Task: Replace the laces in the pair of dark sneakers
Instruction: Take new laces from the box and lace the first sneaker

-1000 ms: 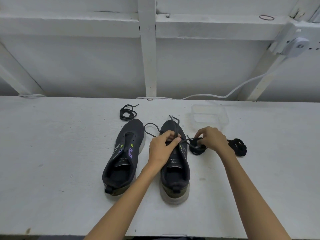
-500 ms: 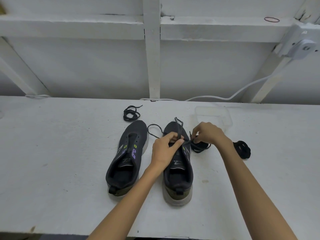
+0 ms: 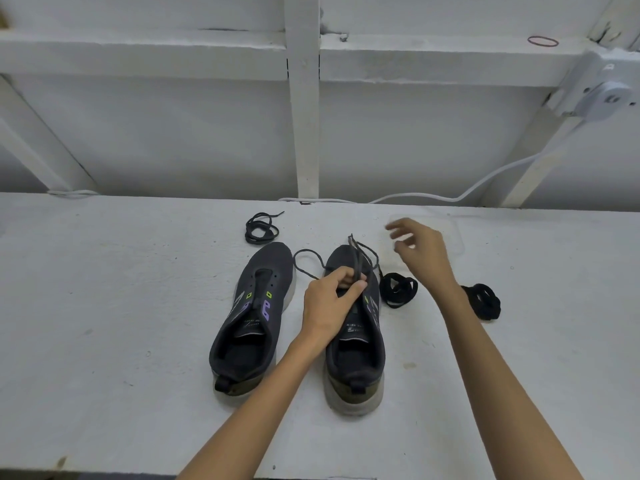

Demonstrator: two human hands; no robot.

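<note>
Left grip [image 3: 329,299] pinches limp, light lace [image 3: 356,258] over right shoe [image 3: 356,355] mid tabletop [image 3: 138,306], right grip [image 3: 422,251] spread, empty, nearer back edge; lace likely flops, so take it by the stiff tip.

The right hand [image 3: 420,252] has let go of the lace [image 3: 360,258] and lifted away. Its fingers [image 3: 394,226] are now spread, blurred with motion.

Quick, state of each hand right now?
Left hand: pinching the thin dark shoelace over a dark mesh sneaker.
Right hand: open, holding nothing, slightly blurred.
</note>
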